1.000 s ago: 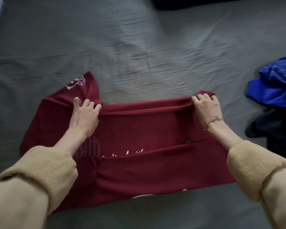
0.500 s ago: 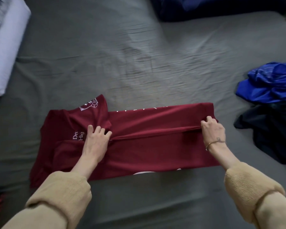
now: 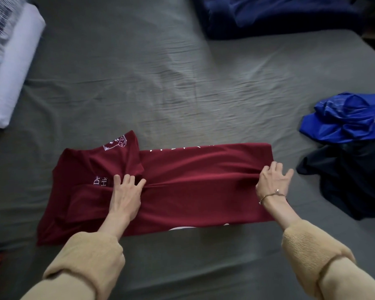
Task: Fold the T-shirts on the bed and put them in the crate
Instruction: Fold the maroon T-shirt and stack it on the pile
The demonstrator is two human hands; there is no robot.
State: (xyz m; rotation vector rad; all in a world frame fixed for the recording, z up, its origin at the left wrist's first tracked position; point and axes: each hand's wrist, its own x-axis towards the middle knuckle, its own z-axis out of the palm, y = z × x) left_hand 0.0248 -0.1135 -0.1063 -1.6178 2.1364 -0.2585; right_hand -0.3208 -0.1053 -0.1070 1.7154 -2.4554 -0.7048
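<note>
Maroon cotton T-shirt with white lettering (image 3: 195, 187) lies flat across the grey bed sheet (image 3: 182, 83), folded into a long band running left to right in front of me. My left hand (image 3: 126, 195) pinches the folded edge near the collar end, fingers gathered on a ridge of cloth beside the white print. My right hand (image 3: 273, 180) grips the same edge at the hem end, fingers curled over the fabric. Holding both ends keeps the fold line taut and straight between them, so the flap lands square, I judge.

A crumpled bright blue garment (image 3: 344, 118) and a black garment (image 3: 355, 180) wait just right of the shirt, the black one near my right hand; they could crowd the next fold if the shirt slides that way. A dark navy fabric pile (image 3: 279, 14) sits at the far side, and a white pillow (image 3: 13, 68) at the far left, both well apart. No crate shows anywhere in view.
</note>
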